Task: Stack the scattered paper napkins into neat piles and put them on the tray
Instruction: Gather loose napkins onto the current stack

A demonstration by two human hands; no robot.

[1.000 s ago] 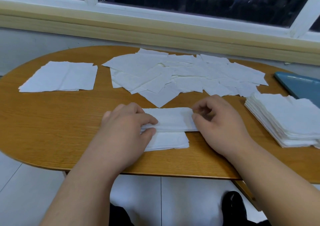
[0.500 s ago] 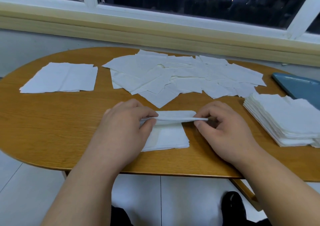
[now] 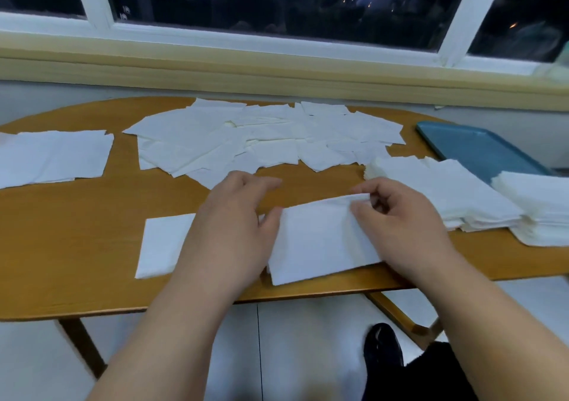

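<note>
The right hand [image 3: 400, 228] pinches the far edge of a folded napkin [image 3: 317, 240] at centre frame. The left hand [image 3: 234, 225], which gripped that fold a moment ago, now lies slack beside it. Scattered napkins [image 3: 261, 136] lie above, with neat piles [image 3: 446, 191] and the blue tray [image 3: 474, 148] at right, on the oval wooden worktop [image 3: 77, 216] under a white-framed window [image 3: 308, 37].

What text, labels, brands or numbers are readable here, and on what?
None: no readable text in this view.
The folded napkin pinched by the right hand: plain white, no print.
The scattered napkins and the stacked napkins: plain white.
The tray: bare blue, no label showing.
The window: only dark blurred shapes and small lights, no sign legible.
</note>
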